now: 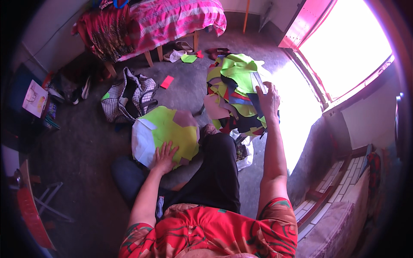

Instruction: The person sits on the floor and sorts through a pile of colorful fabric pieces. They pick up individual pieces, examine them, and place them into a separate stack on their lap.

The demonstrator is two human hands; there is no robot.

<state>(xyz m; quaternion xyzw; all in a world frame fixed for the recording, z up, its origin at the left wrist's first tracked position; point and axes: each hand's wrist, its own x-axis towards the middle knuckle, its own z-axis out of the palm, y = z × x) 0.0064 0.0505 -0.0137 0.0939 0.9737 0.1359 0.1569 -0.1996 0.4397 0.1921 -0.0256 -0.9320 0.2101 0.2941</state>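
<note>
My left hand rests flat, fingers spread, on a roundish patchwork of fabric pieces over my lap. Lime green makes up most of it, with a pale white piece along its left side and brownish patches at its edge. My right arm reaches out to a tall heap of fabric scraps in lime, navy, red, pink and black. At the heap's upper right, my right hand has its fingers bent in a pinch at a grey strip of fabric. A large bright lime cloth drapes over the top.
A checked bag stands open on the floor, near a red scrap. Beside the heap's base sits a white plastic bag. Behind are shoes and a bed with a pink cover. Light enters through the doorway at right.
</note>
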